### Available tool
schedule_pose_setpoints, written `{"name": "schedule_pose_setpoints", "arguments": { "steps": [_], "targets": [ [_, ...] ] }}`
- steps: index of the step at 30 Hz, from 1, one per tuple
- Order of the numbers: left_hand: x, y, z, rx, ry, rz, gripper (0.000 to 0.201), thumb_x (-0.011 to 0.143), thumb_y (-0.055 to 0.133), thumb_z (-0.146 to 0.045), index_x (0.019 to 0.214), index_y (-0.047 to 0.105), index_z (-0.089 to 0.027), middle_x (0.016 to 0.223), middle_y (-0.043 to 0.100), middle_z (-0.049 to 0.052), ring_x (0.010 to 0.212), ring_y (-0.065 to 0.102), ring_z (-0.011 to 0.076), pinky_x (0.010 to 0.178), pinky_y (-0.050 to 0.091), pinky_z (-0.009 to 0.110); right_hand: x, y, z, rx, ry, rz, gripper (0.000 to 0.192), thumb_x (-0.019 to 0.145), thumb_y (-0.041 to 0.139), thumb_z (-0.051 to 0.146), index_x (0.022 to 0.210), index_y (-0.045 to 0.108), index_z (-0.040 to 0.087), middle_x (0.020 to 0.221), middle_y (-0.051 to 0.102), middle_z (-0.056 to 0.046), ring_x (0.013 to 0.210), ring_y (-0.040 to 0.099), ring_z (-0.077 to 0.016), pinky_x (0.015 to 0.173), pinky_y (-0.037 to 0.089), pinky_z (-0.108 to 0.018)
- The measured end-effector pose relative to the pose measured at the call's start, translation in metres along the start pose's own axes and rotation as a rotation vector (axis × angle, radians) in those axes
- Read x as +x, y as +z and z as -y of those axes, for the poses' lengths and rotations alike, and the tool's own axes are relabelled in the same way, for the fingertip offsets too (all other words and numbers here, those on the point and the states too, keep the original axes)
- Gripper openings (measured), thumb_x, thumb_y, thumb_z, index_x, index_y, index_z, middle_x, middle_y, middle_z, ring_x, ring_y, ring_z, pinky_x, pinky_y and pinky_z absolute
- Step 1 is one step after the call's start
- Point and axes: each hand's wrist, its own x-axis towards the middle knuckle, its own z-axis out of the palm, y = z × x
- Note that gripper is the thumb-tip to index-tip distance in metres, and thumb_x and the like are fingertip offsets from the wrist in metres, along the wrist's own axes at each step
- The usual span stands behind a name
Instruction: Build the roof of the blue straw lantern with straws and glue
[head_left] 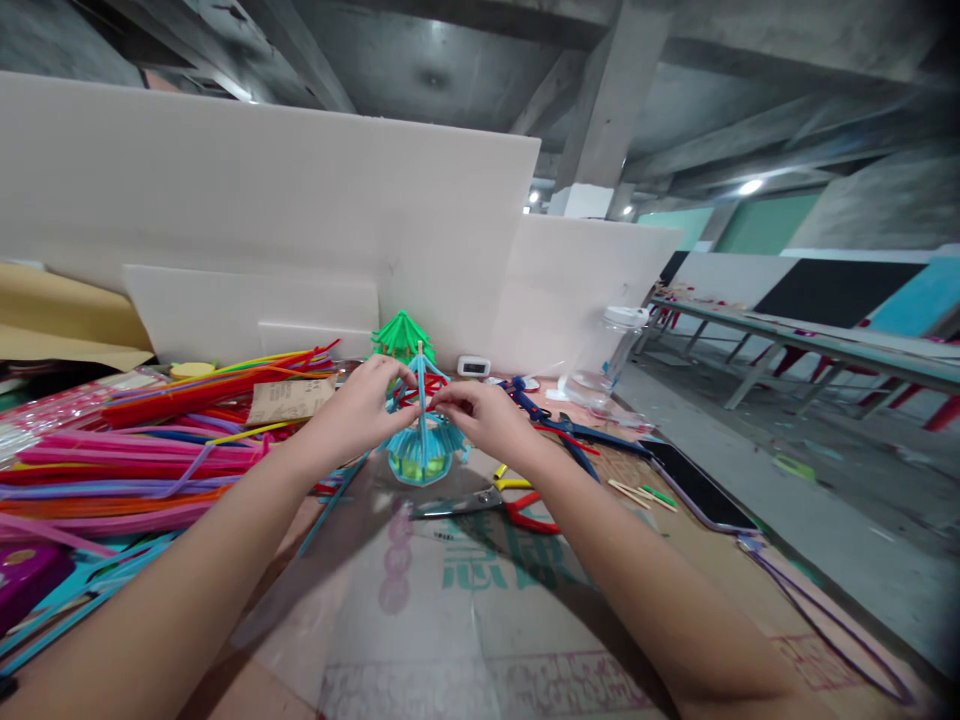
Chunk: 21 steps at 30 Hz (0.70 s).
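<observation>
A small blue pipe-cleaner pagoda (421,450) stands on the cardboard-covered table (465,620), with a wooden stick up its middle. My left hand (365,400) pinches its top from the left. From the right, my right hand (480,412) grips the same top strands. Red pipe-cleaner bits show between my fingers. A finished green pagoda (402,335) stands just behind.
A large heap of coloured pipe cleaners (142,440) fills the left. Red-handled scissors (487,502) lie in front of the pagoda, blue pliers (559,425) to the right, a phone (694,487) near the table edge. White foam boards (262,200) back the table. A plastic bottle (611,355) stands behind.
</observation>
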Motion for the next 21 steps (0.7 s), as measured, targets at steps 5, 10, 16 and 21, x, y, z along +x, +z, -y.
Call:
{"name": "schedule_pose_setpoints", "arguments": {
  "steps": [5,10,16,21],
  "targets": [
    [0.0005,0.0036,0.001,0.033,-0.004,-0.015,0.021,0.078,0.061,-0.032,0.094,0.056,-0.019,0.099,0.055,0.006,0.097,0.055,0.0245,0.085,0.045,0.038,0.0003,0.0004,-0.0003,0.006,-0.004,-0.007,0.022,0.088,0.052,0.021,0.096,0.072,0.02,0.09,0.072,-0.005,0.078,0.063,-0.0158,0.07,0.044,-0.025],
    [0.0004,0.0021,0.001,0.027,0.002,-0.005,0.022,0.077,0.06,-0.031,0.095,0.056,-0.019,0.099,0.055,0.006,0.097,0.055,0.0242,0.085,0.045,0.038,0.0002,0.0014,-0.002,0.024,-0.017,-0.017,0.02,0.087,0.053,0.02,0.095,0.072,0.02,0.089,0.072,-0.004,0.077,0.063,-0.0159,0.069,0.044,-0.025],
    [-0.0008,-0.0006,-0.0036,-0.009,-0.007,0.024,0.024,0.08,0.058,-0.033,0.098,0.056,-0.018,0.102,0.056,0.007,0.098,0.055,0.0237,0.086,0.044,0.038,0.0003,0.0004,-0.0018,0.008,-0.021,-0.014,0.021,0.087,0.053,0.019,0.095,0.072,0.02,0.091,0.073,-0.005,0.079,0.064,-0.0161,0.069,0.045,-0.025],
    [-0.0006,0.0012,-0.0031,0.013,0.01,-0.013,0.025,0.081,0.059,-0.04,0.094,0.058,-0.018,0.099,0.058,0.008,0.098,0.055,0.025,0.087,0.044,0.04,-0.0005,0.0005,-0.0017,0.001,-0.019,-0.017,0.021,0.088,0.053,0.02,0.096,0.072,0.02,0.09,0.072,-0.005,0.079,0.063,-0.0159,0.069,0.044,-0.025]
  ]
}}
